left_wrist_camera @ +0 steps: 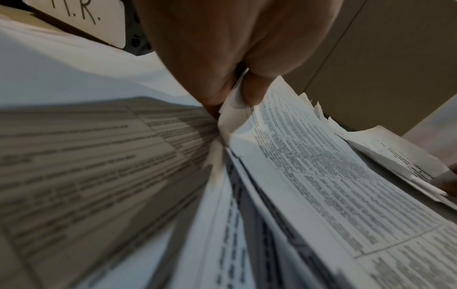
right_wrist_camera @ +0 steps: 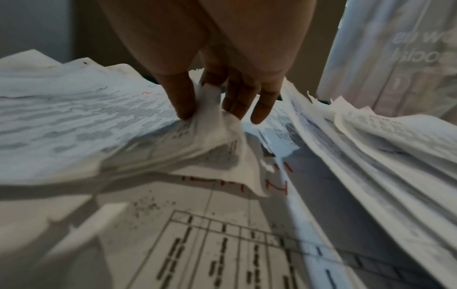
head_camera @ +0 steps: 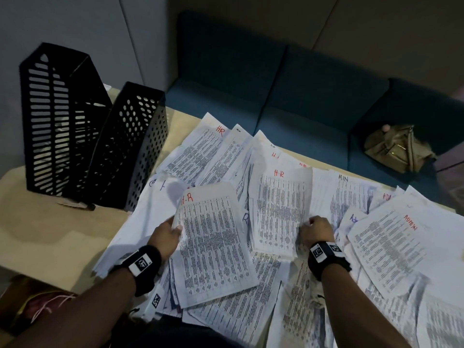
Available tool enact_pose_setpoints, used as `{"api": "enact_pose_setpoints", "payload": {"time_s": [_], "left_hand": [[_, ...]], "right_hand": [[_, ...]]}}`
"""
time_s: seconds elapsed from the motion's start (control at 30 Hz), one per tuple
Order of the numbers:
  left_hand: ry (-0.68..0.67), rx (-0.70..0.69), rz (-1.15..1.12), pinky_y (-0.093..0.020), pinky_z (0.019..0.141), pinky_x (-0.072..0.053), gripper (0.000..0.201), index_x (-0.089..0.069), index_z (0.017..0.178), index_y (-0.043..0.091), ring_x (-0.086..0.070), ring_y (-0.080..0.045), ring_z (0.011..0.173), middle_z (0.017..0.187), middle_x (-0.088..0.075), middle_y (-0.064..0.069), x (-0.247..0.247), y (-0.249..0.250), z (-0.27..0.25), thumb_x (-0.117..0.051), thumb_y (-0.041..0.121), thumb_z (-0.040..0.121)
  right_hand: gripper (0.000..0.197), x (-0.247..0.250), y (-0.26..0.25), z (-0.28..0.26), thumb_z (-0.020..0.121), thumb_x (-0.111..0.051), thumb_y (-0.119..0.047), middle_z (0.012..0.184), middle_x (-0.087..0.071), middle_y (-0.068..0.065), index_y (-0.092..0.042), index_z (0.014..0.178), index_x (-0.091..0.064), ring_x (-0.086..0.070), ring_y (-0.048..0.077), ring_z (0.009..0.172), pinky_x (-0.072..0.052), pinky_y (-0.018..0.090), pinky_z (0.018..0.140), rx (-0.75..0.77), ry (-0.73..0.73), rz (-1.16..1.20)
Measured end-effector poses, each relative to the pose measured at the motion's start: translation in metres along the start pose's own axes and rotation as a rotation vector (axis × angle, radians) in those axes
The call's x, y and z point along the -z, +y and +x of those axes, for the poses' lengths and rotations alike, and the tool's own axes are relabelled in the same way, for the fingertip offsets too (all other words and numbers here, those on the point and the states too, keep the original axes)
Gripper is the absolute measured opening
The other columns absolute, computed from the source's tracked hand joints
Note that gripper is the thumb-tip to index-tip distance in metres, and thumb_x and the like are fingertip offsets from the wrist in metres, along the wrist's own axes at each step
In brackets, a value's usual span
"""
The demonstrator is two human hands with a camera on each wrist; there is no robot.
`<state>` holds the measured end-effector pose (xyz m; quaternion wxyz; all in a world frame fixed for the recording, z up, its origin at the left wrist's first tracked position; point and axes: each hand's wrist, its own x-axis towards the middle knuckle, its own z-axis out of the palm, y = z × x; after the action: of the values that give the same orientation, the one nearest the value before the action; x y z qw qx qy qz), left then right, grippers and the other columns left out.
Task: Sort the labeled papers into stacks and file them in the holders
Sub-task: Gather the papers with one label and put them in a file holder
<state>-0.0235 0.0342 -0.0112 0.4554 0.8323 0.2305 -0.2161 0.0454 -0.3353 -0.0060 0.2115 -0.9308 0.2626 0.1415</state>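
Printed sheets with handwritten labels lie scattered over the table. My left hand (head_camera: 173, 228) pinches the left edge of an H.R sheet (head_camera: 213, 247), thumb on top (left_wrist_camera: 249, 91). My right hand (head_camera: 315, 229) pinches the lower right corner of a thin HR stack (head_camera: 280, 212); the wrist view shows thumb and forefinger crumpling that corner (right_wrist_camera: 212, 117). Two black perforated file holders (head_camera: 62, 126) (head_camera: 130, 149) stand at the table's left. The holder (left_wrist_camera: 138, 39) nearest my left hand carries a white card marked H.R.
Sheets marked ADMIN (head_camera: 391, 247) and MIN (head_camera: 344, 194) lie to the right, more HR sheets (head_camera: 200, 146) toward the back. A blue sofa (head_camera: 288, 91) with a tan bag (head_camera: 399, 149) runs behind the table. Bare tabletop (head_camera: 45, 232) shows front left.
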Motion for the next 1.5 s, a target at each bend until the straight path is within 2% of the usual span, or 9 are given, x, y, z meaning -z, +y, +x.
{"api": "enact_pose_setpoints", "payload": {"time_s": [0.27,0.43,0.63,0.7,1.0,1.1,1.2,1.4,1.5], "left_hand": [[0.006,0.021,0.019,-0.027,0.077,-0.039,0.032,-0.054,0.129,0.011,-0.057,-0.028,0.092,0.109,-0.064,-0.015,-0.001,0.0,0.006,-0.042,0.015,0.099],[0.0,0.021,0.001,-0.028,0.082,-0.041,0.032,-0.054,0.129,0.012,-0.058,-0.028,0.096,0.117,-0.065,-0.015,0.0,-0.001,0.006,-0.042,0.016,0.1],[-0.006,0.008,-0.017,-0.028,0.082,-0.04,0.033,-0.053,0.131,0.012,-0.056,-0.026,0.094,0.12,-0.063,-0.014,0.0,-0.001,0.004,-0.041,0.017,0.101],[-0.004,0.0,-0.009,-0.028,0.082,-0.04,0.033,-0.052,0.132,0.012,-0.056,-0.025,0.094,0.121,-0.063,-0.014,0.001,-0.001,0.004,-0.041,0.017,0.101],[0.005,-0.018,-0.003,-0.026,0.081,-0.039,0.034,-0.052,0.132,0.011,-0.054,-0.024,0.093,0.123,-0.063,-0.015,0.001,-0.001,0.003,-0.041,0.016,0.101],[0.007,-0.02,0.004,-0.027,0.082,-0.038,0.034,-0.052,0.132,0.01,-0.056,-0.026,0.097,0.124,-0.062,-0.015,0.001,0.0,0.002,-0.041,0.014,0.1],[0.017,-0.02,0.013,-0.029,0.085,-0.038,0.034,-0.053,0.132,0.01,-0.057,-0.031,0.109,0.125,-0.061,-0.016,0.001,0.001,0.003,-0.042,0.014,0.099],[0.019,-0.004,0.053,-0.027,0.074,-0.036,0.03,-0.055,0.126,0.008,-0.053,-0.026,0.086,0.098,-0.059,-0.012,0.0,0.004,0.003,-0.041,0.013,0.099],[0.017,-0.001,0.066,-0.027,0.072,-0.036,0.029,-0.055,0.124,0.007,-0.054,-0.027,0.082,0.094,-0.059,-0.011,0.001,0.005,0.003,-0.041,0.013,0.099]], "right_hand": [[0.037,-0.002,0.008,-0.002,0.091,-0.052,-0.01,0.099,-0.067,0.018,-0.013,0.127,-0.048,-0.058,0.029,0.078,-0.044,0.027,0.061,0.043,0.035,0.063],[0.031,0.004,0.014,-0.001,0.094,-0.052,-0.014,0.106,-0.065,0.027,-0.006,0.124,-0.052,-0.062,0.04,0.097,-0.046,0.036,0.076,0.021,0.055,-0.029],[0.023,0.005,0.033,-0.006,0.092,-0.052,-0.012,0.095,-0.064,0.026,-0.005,0.114,-0.054,-0.062,0.042,0.088,-0.05,0.041,0.072,-0.117,0.057,0.007],[0.02,0.005,0.035,-0.009,0.092,-0.051,-0.011,0.09,-0.063,0.022,-0.007,0.112,-0.055,-0.061,0.037,0.078,-0.049,0.037,0.067,-0.083,0.011,-0.01],[0.021,0.011,0.03,-0.021,0.087,-0.064,-0.011,0.105,-0.068,0.02,-0.002,0.106,-0.066,-0.063,0.03,0.093,-0.045,0.027,0.08,0.007,0.015,-0.034],[0.01,0.003,0.026,-0.014,0.089,-0.059,-0.014,0.103,-0.066,0.021,-0.005,0.086,-0.059,-0.054,0.027,0.083,-0.04,0.026,0.074,-0.002,-0.064,-0.074],[0.023,-0.005,0.02,-0.006,0.088,-0.055,-0.016,0.111,-0.063,0.02,0.002,0.1,-0.064,-0.057,0.034,0.101,-0.047,0.034,0.087,-0.012,-0.054,-0.101],[0.071,-0.026,-0.003,-0.008,0.081,-0.071,-0.015,0.139,-0.042,0.018,-0.004,0.14,-0.033,-0.044,0.033,0.127,-0.039,0.04,0.103,-0.056,-0.074,0.018],[0.09,-0.033,-0.007,-0.008,0.073,-0.081,-0.021,0.14,-0.039,0.019,-0.003,0.143,-0.026,-0.042,0.035,0.129,-0.039,0.042,0.103,-0.079,-0.061,-0.044]]}}
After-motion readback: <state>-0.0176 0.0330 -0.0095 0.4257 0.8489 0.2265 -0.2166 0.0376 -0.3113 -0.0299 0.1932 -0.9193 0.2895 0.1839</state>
